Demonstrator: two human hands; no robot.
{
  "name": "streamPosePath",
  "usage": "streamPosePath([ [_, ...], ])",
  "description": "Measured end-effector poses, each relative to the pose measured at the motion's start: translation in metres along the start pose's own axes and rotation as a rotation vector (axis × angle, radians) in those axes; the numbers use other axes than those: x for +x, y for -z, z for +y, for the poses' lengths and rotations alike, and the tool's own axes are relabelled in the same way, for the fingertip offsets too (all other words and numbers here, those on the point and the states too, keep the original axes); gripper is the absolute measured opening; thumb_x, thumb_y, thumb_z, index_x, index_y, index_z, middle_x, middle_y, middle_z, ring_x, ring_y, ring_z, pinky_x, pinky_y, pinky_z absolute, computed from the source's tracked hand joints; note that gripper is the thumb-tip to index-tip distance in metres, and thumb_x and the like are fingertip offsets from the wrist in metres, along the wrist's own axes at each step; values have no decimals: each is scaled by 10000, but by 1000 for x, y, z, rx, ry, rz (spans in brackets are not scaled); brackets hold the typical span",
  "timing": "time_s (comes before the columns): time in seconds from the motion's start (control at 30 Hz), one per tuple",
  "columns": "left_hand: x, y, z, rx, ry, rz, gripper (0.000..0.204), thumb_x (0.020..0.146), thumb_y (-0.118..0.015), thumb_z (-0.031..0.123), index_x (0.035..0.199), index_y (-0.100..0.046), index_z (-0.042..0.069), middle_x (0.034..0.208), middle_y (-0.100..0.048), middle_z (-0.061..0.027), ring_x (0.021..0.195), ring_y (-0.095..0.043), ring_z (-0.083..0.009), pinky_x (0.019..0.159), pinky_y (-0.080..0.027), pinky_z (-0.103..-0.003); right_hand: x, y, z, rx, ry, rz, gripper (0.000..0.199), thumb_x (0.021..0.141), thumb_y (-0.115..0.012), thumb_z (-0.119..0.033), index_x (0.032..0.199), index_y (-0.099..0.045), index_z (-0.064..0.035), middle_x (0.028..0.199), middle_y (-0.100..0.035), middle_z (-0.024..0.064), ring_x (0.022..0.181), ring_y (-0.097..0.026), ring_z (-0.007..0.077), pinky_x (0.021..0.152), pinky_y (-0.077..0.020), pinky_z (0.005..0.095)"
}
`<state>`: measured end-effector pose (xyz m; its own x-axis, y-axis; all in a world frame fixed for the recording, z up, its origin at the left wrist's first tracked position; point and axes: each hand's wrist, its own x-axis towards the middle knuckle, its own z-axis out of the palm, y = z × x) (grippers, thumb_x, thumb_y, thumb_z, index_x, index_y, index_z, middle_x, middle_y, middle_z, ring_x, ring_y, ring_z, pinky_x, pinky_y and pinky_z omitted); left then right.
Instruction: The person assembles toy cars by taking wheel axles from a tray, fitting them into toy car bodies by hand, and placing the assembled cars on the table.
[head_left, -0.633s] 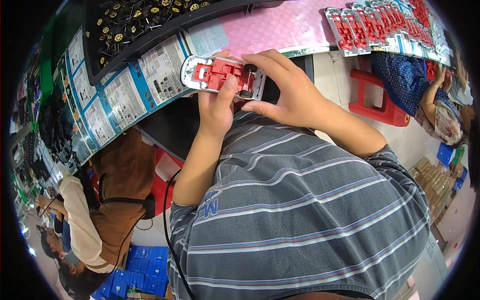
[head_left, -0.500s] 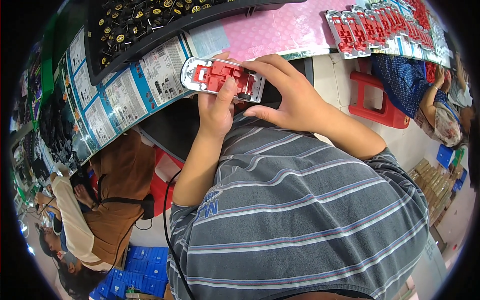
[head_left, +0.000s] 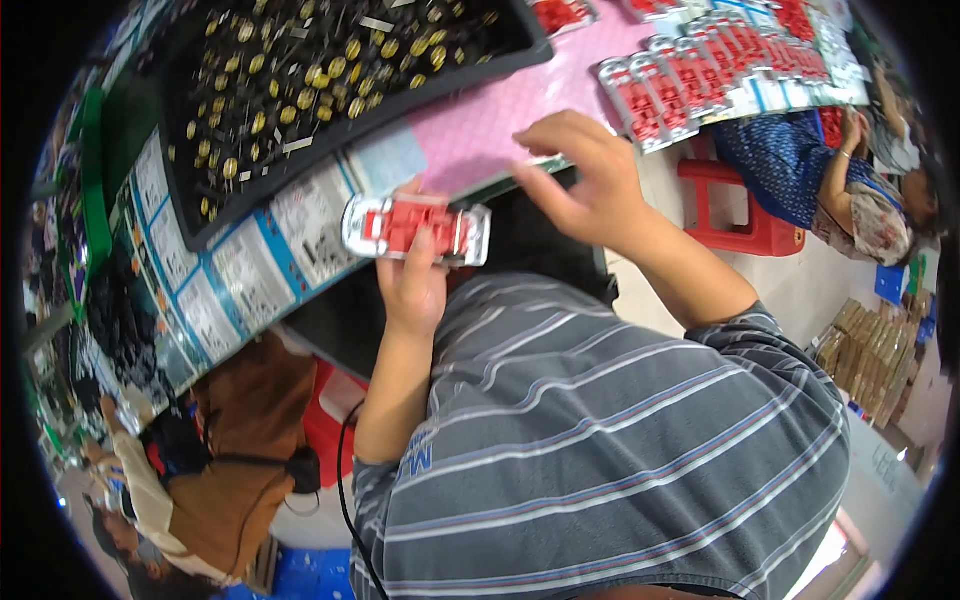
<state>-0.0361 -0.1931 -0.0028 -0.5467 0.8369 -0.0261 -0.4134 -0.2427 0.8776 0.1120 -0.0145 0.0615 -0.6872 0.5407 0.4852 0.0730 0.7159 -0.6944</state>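
A toy car underside (head_left: 415, 232), red with a silver-white shell around it, lies in my left hand (head_left: 412, 298). The thumb presses on the red part while the other fingers pass beneath and are mostly hidden. To the right of the car, apart from it, my right hand (head_left: 598, 190) hangs over the table's edge, thumb and fingers spread. Motion blurs it a little, and nothing shows between the fingers. Beyond the car stands a black tray (head_left: 375, 122) full of small black axles with yellow-centred wheels (head_left: 320, 78).
Several similar red and silver car bodies (head_left: 655, 95) stand in rows at the far right on the table. A pink bubble-textured mat (head_left: 480, 128) covers its middle. Printed sheets (head_left: 240, 285) line the left edge. Other people sit on both sides, near a red stool (head_left: 745, 215).
My right hand has let go of the car and moved right, its fingers spread. The left hand with the car sits slightly lower and further left. The whole view has shifted.
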Motion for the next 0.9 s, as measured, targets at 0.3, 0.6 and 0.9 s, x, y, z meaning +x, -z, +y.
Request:
streamPosePath([
  [0.3, -4, -1, 2, -75, 42, 9, 577, 1033, -557, 266, 1490, -376, -37, 1309, -569, -165, 1187, -582, -245, 1040, -478, -405, 113, 53, 142, -287, -25, 164, 209, 829, -724, -156, 968, -726, -1, 859, -691, 205, 807, -688, 370, 741, -561, 428],
  [0.6, -6, 0, 4, -41, 38, 47, 588, 1018, -583, 254, 1476, -383, -57, 1316, -578, -185, 1209, -581, -262, 1064, -465, -420, 166, 33, 205, -667, -424, -91, 207, 803, -695, -235, 852, -777, -51, 847, -722, 229, 806, -712, 411, 759, -580, 472],
  [0.9, -3, 2, 5, -51, 51, 24, 537, 1038, -549, 211, 1475, -387, -55, 1304, -581, -182, 1195, -590, -256, 1052, -475, -415, 149, 41, 172, -471, -289, 130, 164, 876, -609, -79, 963, -728, -6, 880, -722, 229, 830, -710, 384, 744, -551, 442],
])
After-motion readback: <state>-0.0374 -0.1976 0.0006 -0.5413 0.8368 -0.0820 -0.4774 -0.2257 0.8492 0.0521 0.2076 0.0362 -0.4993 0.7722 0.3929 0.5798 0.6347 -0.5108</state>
